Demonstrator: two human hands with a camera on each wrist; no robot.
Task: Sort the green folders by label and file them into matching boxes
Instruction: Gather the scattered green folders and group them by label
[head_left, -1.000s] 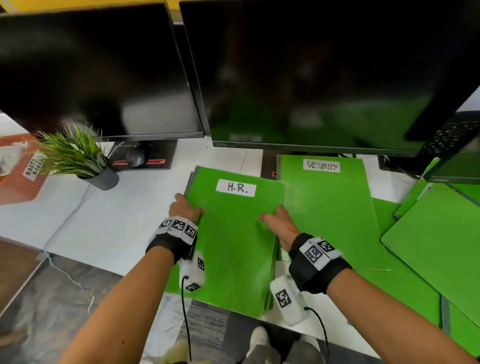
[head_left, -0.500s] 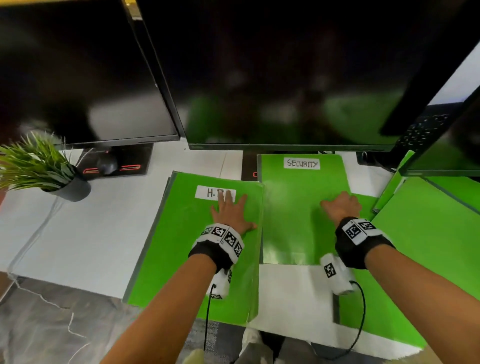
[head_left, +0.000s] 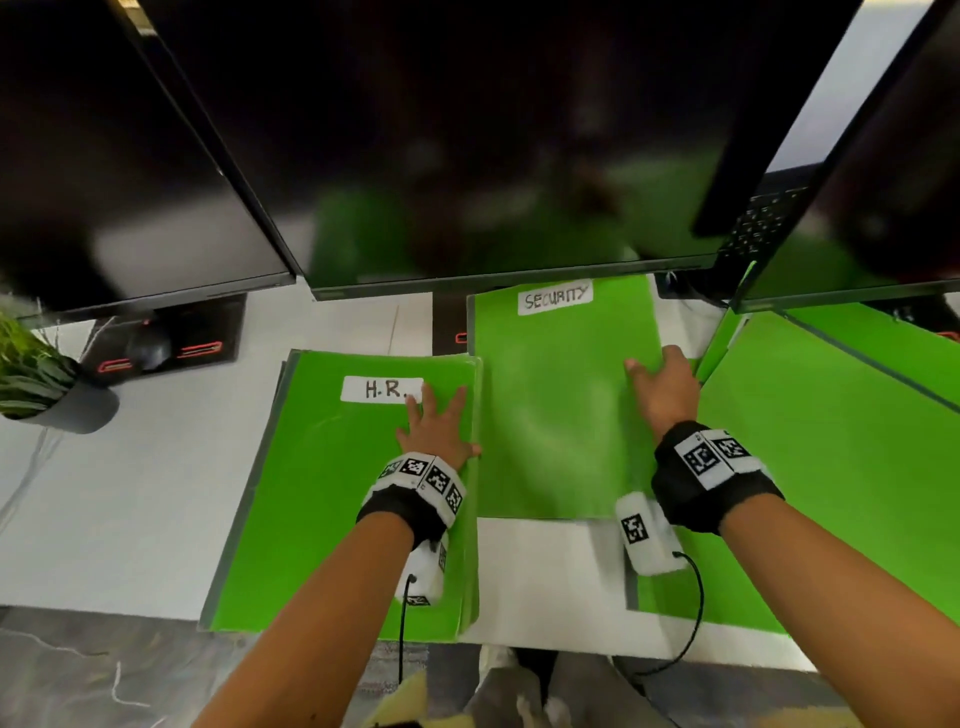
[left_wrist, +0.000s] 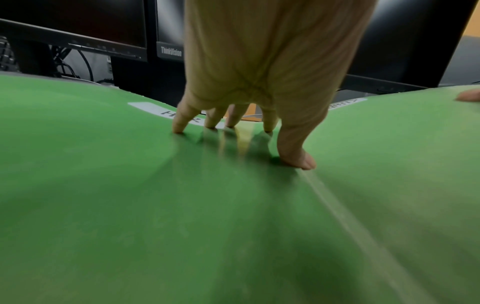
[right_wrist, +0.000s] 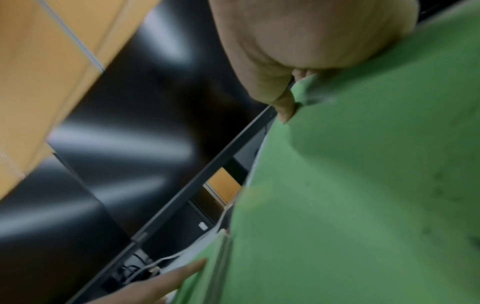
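Note:
A stack of green folders topped by the H.R. folder (head_left: 322, 493) lies on the white desk (head_left: 130, 493). My left hand (head_left: 439, 415) rests flat on it with fingers spread, the tips beside the H.R. label (head_left: 382, 388). The left wrist view shows those fingertips (left_wrist: 179, 127) pressing the H.R. folder (left_wrist: 103, 185). Just right of the stack lies the Security folder (head_left: 550, 415), its top under the monitor. My right hand (head_left: 665, 389) grips its right edge, thumb on top. In the right wrist view the thumb (right_wrist: 285, 107) pinches the Security folder (right_wrist: 363, 185).
Two dark monitors (head_left: 493, 156) hang low over the back of the desk. A potted plant (head_left: 41, 379) stands at far left. More green folders (head_left: 831, 467) overlap on the right, below a laptop (head_left: 763, 218). The desk's front edge runs just below the folders.
Both hands let go of the H.R. stack's sides. The left hand went flat on top of it. The right hand crossed to the Security folder and now grips its right edge.

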